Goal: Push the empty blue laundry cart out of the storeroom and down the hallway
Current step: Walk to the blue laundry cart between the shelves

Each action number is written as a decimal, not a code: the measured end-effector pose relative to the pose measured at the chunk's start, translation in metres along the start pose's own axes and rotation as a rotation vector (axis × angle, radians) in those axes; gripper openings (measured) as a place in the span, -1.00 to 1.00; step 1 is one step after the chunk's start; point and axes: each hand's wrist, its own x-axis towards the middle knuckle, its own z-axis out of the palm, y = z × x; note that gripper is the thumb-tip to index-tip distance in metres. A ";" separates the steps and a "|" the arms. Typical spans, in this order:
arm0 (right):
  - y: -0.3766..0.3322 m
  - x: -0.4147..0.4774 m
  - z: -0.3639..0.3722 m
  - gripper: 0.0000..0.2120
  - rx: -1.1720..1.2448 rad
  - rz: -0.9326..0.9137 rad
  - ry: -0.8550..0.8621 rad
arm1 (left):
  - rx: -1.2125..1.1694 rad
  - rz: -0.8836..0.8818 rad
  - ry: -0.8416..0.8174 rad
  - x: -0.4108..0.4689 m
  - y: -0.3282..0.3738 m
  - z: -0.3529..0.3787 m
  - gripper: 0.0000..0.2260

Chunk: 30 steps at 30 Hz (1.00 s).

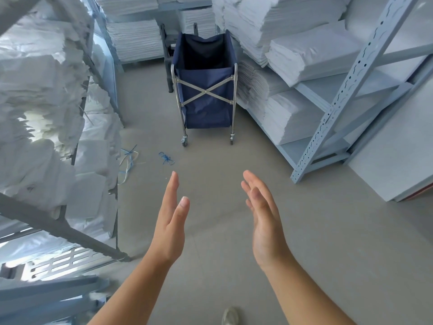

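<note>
Hands, L (169,221) & R (263,221), flat, palms facing, empty.

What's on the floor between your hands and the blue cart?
In the head view, mostly bare grey floor. Only a scrap of blue string lies off to the left between the left hand, right hand and the cart.

Navy-blue laundry cart (205,99) with silver crossed frame, white folded linens (302,52), pale-grey shelving (351,90), bright-blue string (166,158).
</note>
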 end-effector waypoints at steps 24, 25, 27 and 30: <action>-0.002 0.128 -0.005 -0.27 -0.016 -0.003 0.035 | -0.006 0.015 -0.025 0.136 -0.003 0.025 -0.18; -0.002 0.137 -0.002 -0.28 -0.016 0.003 0.035 | -0.009 0.015 -0.026 0.146 -0.003 0.023 -0.18; -0.004 0.154 0.005 -0.27 -0.016 0.003 0.035 | -0.013 0.016 -0.025 0.165 -0.004 0.020 -0.22; -0.006 0.183 0.015 -0.29 -0.022 -0.005 0.042 | -0.024 0.008 -0.024 0.195 -0.005 0.015 -0.24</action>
